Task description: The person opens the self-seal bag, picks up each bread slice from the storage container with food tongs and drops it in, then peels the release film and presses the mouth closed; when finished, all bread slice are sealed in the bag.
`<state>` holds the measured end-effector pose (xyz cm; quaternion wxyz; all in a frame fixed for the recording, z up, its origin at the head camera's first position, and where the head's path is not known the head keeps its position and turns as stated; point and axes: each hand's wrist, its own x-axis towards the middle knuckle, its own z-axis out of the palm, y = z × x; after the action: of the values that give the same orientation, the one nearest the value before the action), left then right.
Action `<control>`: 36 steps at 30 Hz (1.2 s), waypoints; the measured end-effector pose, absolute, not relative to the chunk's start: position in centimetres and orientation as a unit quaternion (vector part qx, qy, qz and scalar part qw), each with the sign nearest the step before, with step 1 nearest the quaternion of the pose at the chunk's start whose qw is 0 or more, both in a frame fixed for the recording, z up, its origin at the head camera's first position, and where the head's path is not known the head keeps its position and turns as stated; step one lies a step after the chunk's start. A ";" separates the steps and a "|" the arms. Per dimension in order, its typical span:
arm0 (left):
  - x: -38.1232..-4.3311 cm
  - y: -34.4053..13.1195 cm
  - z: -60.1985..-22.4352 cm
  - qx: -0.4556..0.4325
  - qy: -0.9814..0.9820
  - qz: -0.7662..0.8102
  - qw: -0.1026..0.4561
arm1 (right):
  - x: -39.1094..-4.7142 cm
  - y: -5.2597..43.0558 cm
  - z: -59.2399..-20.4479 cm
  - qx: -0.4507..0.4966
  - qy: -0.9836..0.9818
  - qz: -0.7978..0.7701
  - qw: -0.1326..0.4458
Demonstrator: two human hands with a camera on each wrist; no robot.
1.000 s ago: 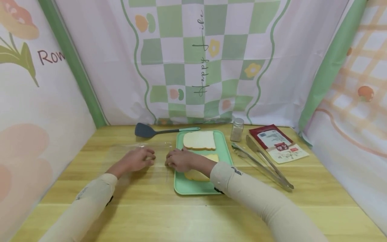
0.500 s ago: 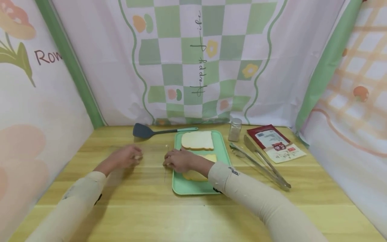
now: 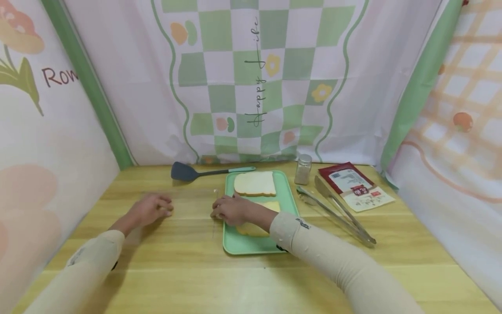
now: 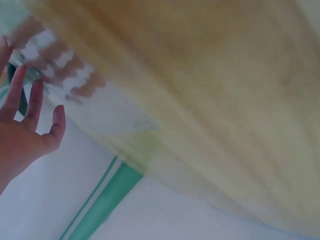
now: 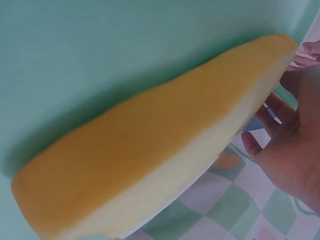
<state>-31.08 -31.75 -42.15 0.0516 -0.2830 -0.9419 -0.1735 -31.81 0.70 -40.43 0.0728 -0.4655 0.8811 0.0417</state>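
Clear plastic is being worked: a transparent sheet (image 3: 194, 218) lies on the wooden table (image 3: 176, 283), just left of the green tray (image 3: 251, 248). By the left hand (image 3: 147, 210), well left of the tray, nothing is seen clasped, its fingers loosely apart; the right hand (image 3: 232, 210) is bent at the tray's left rim, where any pinch cannot be told. The sheet is probably best smoothed outward lightly, its tray-side edge steadied, the yellowish slice (image 3: 252, 230) on the tray left unpressed.
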 end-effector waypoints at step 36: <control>-30.8 -31.9 -42.0 -0.256 -0.912 -0.292 0.135 | -31.3 -1.0 -41.2 -0.396 0.916 0.012 0.057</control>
<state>-30.78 -31.93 -41.98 0.1349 -0.2556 -0.9118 -0.2916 -31.33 -1.00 -41.23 0.0568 -0.3961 0.9164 0.0119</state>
